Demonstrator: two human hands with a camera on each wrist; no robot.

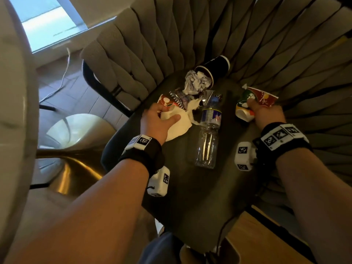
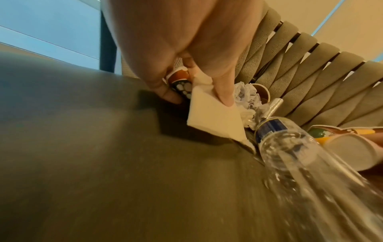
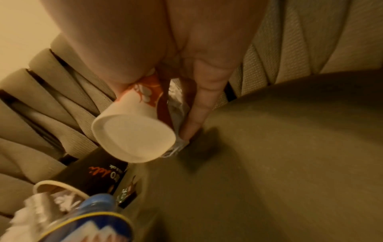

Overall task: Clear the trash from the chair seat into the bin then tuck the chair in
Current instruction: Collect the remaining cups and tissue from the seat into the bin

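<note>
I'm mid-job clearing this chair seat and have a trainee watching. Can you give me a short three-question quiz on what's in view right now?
1. True or false: the plastic bottle stands upright on the chair seat.
2. What does the right hand grip?
A. the black cup
B. the crushed red and green paper cup
C. the bottle
3. Fill in: the left hand grips a white ____ together with a crushed cup.

Key
1. False: it lies on its side between the two hands.
2. B: the crushed red and green paper cup.
3. Napkin; the black cup lies untouched with crumpled paper at its mouth.
</note>
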